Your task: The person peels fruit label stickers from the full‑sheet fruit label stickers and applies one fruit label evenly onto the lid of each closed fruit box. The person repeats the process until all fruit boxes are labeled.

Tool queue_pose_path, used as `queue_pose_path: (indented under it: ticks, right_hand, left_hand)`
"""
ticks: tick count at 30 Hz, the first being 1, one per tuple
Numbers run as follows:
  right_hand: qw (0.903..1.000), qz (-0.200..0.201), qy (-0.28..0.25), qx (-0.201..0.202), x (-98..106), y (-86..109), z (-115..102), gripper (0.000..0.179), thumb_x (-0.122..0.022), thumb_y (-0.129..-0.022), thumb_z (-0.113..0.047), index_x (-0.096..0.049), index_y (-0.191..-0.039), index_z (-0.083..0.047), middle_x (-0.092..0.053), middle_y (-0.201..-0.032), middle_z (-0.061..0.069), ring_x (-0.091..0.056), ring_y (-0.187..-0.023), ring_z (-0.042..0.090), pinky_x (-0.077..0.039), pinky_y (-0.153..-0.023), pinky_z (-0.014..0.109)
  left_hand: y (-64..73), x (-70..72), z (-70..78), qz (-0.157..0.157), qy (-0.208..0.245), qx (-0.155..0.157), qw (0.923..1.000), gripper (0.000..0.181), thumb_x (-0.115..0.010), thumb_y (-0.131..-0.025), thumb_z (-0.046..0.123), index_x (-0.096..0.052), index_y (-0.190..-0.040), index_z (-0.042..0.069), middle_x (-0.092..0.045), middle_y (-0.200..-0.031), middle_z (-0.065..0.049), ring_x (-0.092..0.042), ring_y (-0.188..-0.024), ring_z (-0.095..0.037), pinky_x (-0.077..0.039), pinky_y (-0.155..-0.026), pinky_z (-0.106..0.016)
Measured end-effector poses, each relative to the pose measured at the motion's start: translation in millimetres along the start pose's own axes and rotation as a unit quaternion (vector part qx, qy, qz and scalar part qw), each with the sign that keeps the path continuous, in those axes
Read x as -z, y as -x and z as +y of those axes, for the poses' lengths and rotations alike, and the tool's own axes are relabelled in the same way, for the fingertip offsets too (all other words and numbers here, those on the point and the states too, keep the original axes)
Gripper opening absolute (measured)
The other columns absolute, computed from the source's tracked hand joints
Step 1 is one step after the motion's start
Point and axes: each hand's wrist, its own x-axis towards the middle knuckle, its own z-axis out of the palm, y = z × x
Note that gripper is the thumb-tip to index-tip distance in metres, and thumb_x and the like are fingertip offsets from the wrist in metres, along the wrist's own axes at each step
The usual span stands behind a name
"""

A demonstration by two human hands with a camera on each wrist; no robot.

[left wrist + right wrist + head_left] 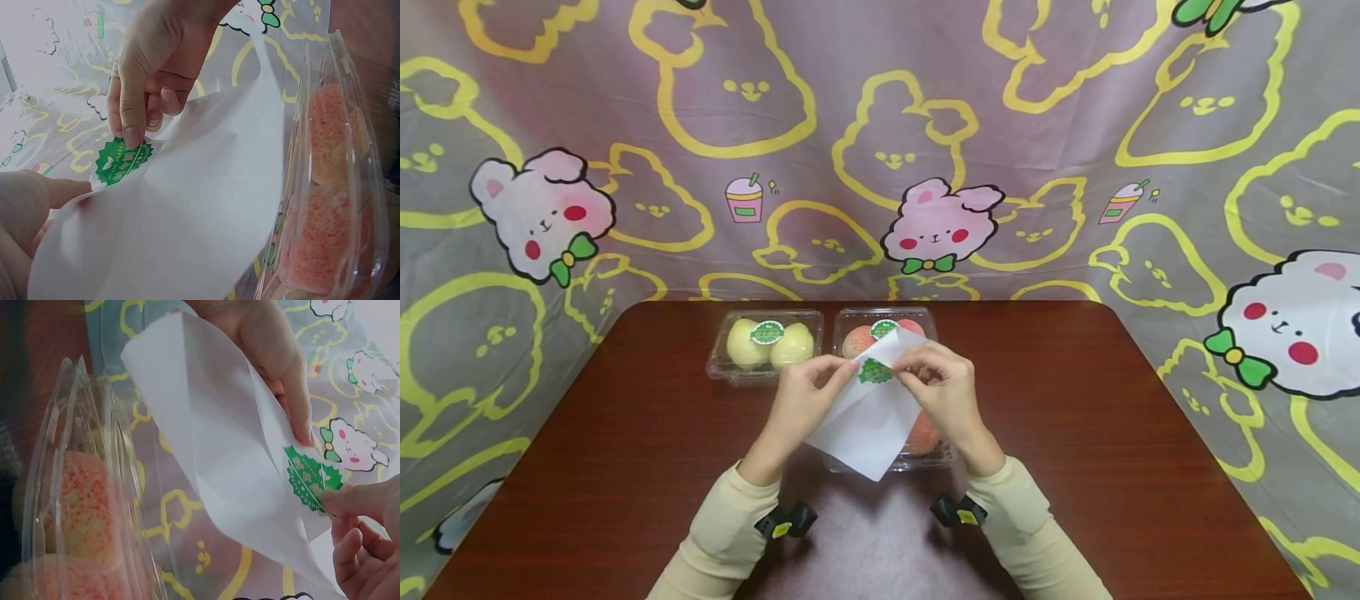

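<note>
A white sheet of paper (868, 429) with a round, saw-edged green sticker (875, 372) hangs between my two hands, above a clear box of peaches (923, 433). My left hand (801, 404) pinches the sheet's edge beside the sticker. With thumb and fingers, my right hand (947, 392) pinches the sticker's opposite edge; its thumb (340, 501) lies over that edge in the right wrist view. Whether the sticker has lifted from the paper I cannot tell. The sheet hides much of the peach box, whose lid bears a similar green-and-white label (884, 330).
Left of the peaches, a second clear box (722, 362) holds pale yellow-green fruit under a green-and-white label (767, 332). Both boxes stand on a dark brown table (1060, 433). Patterned cloth (820, 100) surrounds the table at the back and sides.
</note>
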Motion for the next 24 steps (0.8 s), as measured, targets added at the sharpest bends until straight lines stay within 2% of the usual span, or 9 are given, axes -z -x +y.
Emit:
queue_pose_path:
  ticks: [6, 14, 24]
  right_hand:
    - [0.9996, -0.012, -0.019, 0.015, 2.6, -1.3, 2.2, 0.013, -0.076, -0.071, 0.012, -0.072, -0.070, 0.000, -0.067, -0.070, 0.014, -0.048, -0.063, -0.002, -0.041, -0.051, 0.016]
    - [0.9981, -0.031, -0.037, 0.039, 5.0, -1.7, 4.4, 0.016, -0.073, -0.071, 0.016, -0.070, -0.069, 0.000, -0.065, -0.068, 0.014, -0.049, -0.063, -0.001, -0.041, -0.052, 0.015]
    - [0.9961, -0.057, -0.050, 0.045, 7.1, -1.1, 6.9, 0.014, -0.074, -0.072, 0.013, -0.071, -0.071, 0.000, -0.065, -0.069, 0.015, -0.051, -0.064, 0.000, -0.043, -0.053, 0.015]
  left_hand:
    - [-0.5, 0.0, 1.3, -0.001, 0.008, 0.007, 0.9999, 0.014, -0.068, -0.088, 0.008, -0.074, -0.089, -0.004, -0.075, -0.087, -0.020, -0.058, -0.069, 0.001, -0.050, -0.063, -0.016]
    - [-1.4, 0.9, -0.1, -0.004, 0.022, 0.017, 0.9996, 0.014, -0.068, -0.087, 0.007, -0.073, -0.089, -0.006, -0.074, -0.087, -0.023, -0.057, -0.069, 0.002, -0.049, -0.064, -0.015]
    - [-3.5, 1.1, -3.1, 0.000, -0.002, 0.026, 0.9997, 0.014, -0.067, -0.088, 0.009, -0.074, -0.091, -0.003, -0.075, -0.092, -0.021, -0.062, -0.078, -0.011, -0.047, -0.068, -0.015]
